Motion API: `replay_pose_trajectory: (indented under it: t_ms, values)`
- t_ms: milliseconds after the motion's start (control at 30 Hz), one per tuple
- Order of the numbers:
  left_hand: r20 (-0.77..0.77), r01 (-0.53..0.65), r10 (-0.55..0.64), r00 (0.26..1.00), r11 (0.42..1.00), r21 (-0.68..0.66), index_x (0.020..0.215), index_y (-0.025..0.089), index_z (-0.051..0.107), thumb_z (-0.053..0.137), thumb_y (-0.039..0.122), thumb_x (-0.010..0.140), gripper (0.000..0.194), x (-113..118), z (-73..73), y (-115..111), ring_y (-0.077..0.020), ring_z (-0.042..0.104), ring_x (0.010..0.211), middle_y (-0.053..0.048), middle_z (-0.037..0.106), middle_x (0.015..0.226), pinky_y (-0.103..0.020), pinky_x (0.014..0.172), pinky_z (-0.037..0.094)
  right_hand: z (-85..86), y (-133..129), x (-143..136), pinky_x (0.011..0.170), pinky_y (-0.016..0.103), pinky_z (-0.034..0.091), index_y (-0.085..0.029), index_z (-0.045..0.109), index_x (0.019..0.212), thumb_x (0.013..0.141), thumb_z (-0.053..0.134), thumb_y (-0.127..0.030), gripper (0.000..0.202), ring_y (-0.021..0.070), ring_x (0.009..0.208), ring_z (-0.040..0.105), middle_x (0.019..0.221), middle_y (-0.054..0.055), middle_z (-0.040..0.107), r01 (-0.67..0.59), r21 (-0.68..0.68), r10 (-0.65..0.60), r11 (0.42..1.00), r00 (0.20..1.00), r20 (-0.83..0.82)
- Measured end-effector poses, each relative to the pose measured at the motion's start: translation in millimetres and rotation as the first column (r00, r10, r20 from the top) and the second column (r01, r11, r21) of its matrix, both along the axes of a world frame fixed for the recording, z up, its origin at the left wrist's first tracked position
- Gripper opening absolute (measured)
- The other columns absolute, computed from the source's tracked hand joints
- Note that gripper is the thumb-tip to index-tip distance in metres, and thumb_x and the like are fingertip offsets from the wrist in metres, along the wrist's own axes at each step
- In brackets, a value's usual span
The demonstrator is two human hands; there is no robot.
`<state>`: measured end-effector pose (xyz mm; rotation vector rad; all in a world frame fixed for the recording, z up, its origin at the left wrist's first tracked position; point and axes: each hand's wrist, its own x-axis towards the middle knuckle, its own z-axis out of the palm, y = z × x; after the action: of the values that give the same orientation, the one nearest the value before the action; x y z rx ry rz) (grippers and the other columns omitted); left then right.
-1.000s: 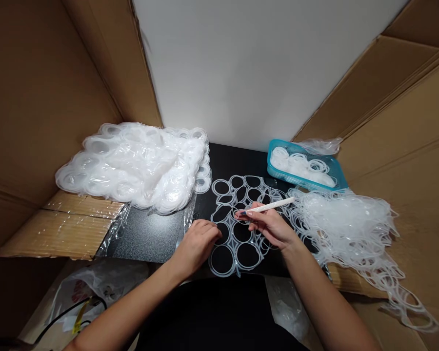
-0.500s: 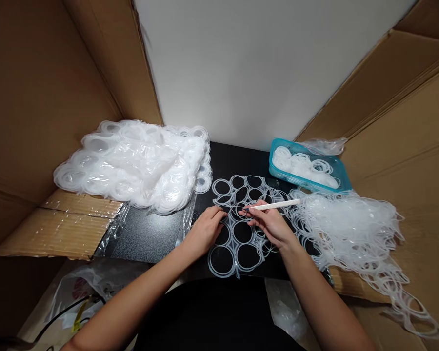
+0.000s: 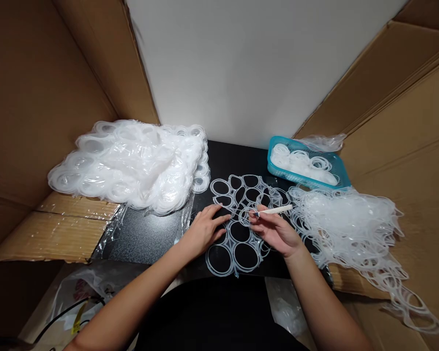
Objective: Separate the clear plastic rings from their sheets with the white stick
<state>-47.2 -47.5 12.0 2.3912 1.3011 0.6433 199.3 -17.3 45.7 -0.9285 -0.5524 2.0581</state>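
Filling the bottom centre of the frame is black clothing (image 3: pixel 212 317), with a clear bag (image 3: pixel 287 304) just to its right. At lower left lie a whitish bag (image 3: pixel 68 290) and a black cable (image 3: pixel 54 314) with a yellow tag (image 3: pixel 78 317).

Above them, in the centre, the sheet (image 3: pixel 234 247) of joined translucent rings lies flat on the black surface (image 3: pixel 237 156). The left hand (image 3: pixel 204 228) rests palm down at the sheet's left side, open, its fingers slightly spread and touching it. The right hand (image 3: pixel 278 233), palm partly turned up, grips a white pen (image 3: pixel 276 210), its dark tip pointing left over the sheet. Whether those fingers also pinch a ring, I cannot tell.

To the right, a tangled heap (image 3: pixel 351 214) of similar clear sheets spills toward the lower right. At left, a thick white stack (image 3: pixel 131 161) of ringed sheets partly overlaps cardboard (image 3: pixel 54 229). Beyond the heap, a blue basket (image 3: pixel 342 170) holds loose white rings (image 3: pixel 299 163), with clear film (image 3: pixel 324 142) at its far edge. Behind everything stands a pale wall (image 3: pixel 241 63), flanked by cardboard panels (image 3: pixel 25 73).
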Motion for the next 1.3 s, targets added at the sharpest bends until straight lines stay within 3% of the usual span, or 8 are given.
replay_pose_trajectory:
  t_ms: [300,400,500,600,700,900,1100,1300]
  values:
    - [-0.138,0.008,-0.008,0.990,1.000,0.001,0.139,0.032,0.051,0.060,0.024,0.095,0.046,2,2.8,-24,-0.0357,0.038,0.139,-0.014,0.039,0.148,-0.057,0.100,0.047,19.4,5,-6,0.053,0.023,0.045,-0.025,0.055,0.079,0.074,0.077,-0.021,0.023,0.0120,0.071,0.051,0.097,0.002,0.062,0.182,0.107,-0.178,0.977,0.983,-0.045]
    - [-0.101,-0.014,0.016,0.995,1.000,0.026,0.138,0.029,0.051,0.065,0.027,0.092,0.049,5,3.5,-40,-0.0365,0.037,0.139,-0.013,0.041,0.146,-0.056,0.102,0.047,14.4,11,-3,0.049,0.023,0.041,-0.024,0.052,0.075,0.072,0.079,-0.022,0.027,0.0113,0.065,0.048,0.087,0.000,0.062,0.271,0.154,-0.276,0.950,0.961,0.013]
    - [0.020,-0.039,0.038,0.999,0.998,0.055,0.134,0.022,0.052,0.059,0.028,0.096,0.039,7,8.6,-50,-0.0277,0.052,0.126,-0.012,0.053,0.133,-0.044,0.099,0.051,11.0,18,-2,0.047,0.023,0.039,-0.023,0.052,0.072,0.066,0.084,-0.021,0.032,0.0110,0.063,0.048,0.082,0.000,0.062,0.295,0.177,-0.317,0.939,0.942,0.111]
    - [0.067,-0.077,0.070,0.995,0.990,0.122,0.111,0.019,0.061,0.047,0.024,0.102,0.018,6,14.8,-51,-0.0199,0.062,0.096,-0.007,0.064,0.105,-0.036,0.084,0.055,13.8,22,-13,0.053,0.023,0.043,-0.022,0.056,0.072,0.066,0.086,-0.026,0.031,0.0120,0.068,0.053,0.085,0.002,0.065,0.190,0.262,-0.254,0.946,0.937,0.238]
    - [0.028,-0.131,0.128,0.991,0.972,0.195,0.109,0.019,0.061,0.043,0.021,0.103,0.019,3,12.7,-46,-0.0228,0.062,0.105,-0.009,0.066,0.110,-0.040,0.089,0.053,14.4,23,-35,0.066,0.027,0.050,-0.023,0.063,0.077,0.073,0.081,-0.036,0.022,0.0156,0.077,0.059,0.092,0.004,0.068,-0.057,0.411,-0.134,0.910,0.897,0.420]
    - [-0.060,-0.126,0.139,0.989,0.975,0.183,0.125,0.017,0.055,0.047,0.022,0.102,0.026,-6,-8.9,-42,-0.0263,0.054,0.129,-0.012,0.061,0.132,-0.045,0.103,0.049,-6.9,19,-66,0.073,0.032,0.046,-0.022,0.066,0.081,0.084,0.063,-0.035,0.014,0.0176,0.078,0.059,0.085,0.002,0.067,-0.538,0.522,-0.116,0.662,0.614,0.781]
    - [-0.093,-0.088,0.107,0.990,0.978,0.190,0.123,0.015,0.056,0.048,0.021,0.100,0.024,-8,-9.4,-44,-0.0272,0.053,0.131,-0.015,0.062,0.131,-0.045,0.105,0.048,-11.7,10,-70,0.067,0.030,0.042,-0.021,0.062,0.078,0.086,0.060,-0.030,0.012,0.0164,0.070,0.055,0.075,-0.001,0.063,-0.596,0.508,-0.139,0.622,0.554,0.820]
    - [-0.140,-0.056,0.085,0.987,0.978,0.199,0.124,0.015,0.056,0.047,0.021,0.101,0.026,-8,-9.0,-43,-0.0278,0.052,0.133,-0.014,0.062,0.132,-0.045,0.105,0.048,-7.9,8,-74,0.076,0.032,0.044,-0.022,0.057,0.075,0.088,0.057,-0.023,0.013,0.0178,0.078,0.057,0.079,0.000,0.062,-0.637,0.550,-0.222,0.540,0.522,0.823]
